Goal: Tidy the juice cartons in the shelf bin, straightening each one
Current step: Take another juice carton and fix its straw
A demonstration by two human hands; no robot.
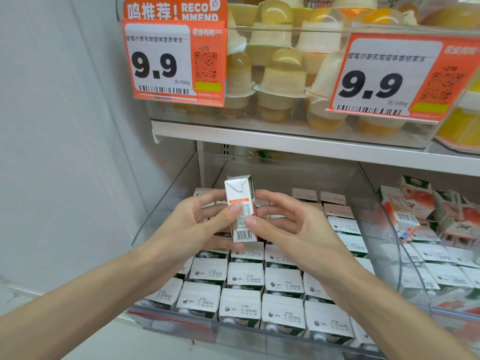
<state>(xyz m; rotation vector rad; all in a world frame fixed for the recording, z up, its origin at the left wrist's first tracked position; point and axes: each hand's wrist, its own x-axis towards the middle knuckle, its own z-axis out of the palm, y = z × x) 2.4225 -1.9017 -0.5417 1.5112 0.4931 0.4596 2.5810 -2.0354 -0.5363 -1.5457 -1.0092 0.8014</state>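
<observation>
I hold one small white juice carton (240, 193) upright above the clear shelf bin (166, 203). My left hand (200, 224) grips its left side, thumb on the front face. My right hand (288, 224) pinches its right edge with thumb and fingers. The carton shows a barcode at the bottom and a folded top flap. Below it, several white-topped cartons (244, 276) stand in neat rows filling the front of the bin, date stamps facing up. More cartons (337, 211) stand in the bin's back rows, partly hidden by my hands.
A neighbouring clear bin (415, 302) to the right holds several peach-print cartons (415, 203) lying jumbled. The white shelf (285, 141) above carries jelly cups (280, 81) and two orange 9.9 price tags (171, 61). A grey wall (65, 152) closes off the left.
</observation>
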